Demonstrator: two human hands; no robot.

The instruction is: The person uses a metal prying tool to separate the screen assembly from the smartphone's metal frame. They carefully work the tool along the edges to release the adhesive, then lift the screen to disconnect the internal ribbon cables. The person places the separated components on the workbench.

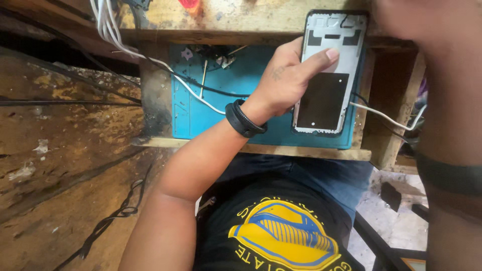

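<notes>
Just left hand (283, 80) around phone frame (329, 70)

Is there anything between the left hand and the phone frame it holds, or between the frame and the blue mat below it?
Nothing visible. The left hand grips the phone frame directly, thumb across its inner face. The frame is over the blue mat; a white cable passes at its right edge.

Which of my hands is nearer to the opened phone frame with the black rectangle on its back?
Left. The left hand grips the white phone frame, thumb across its back. The right hand is raised, blurred, just past its upper right corner.
</notes>
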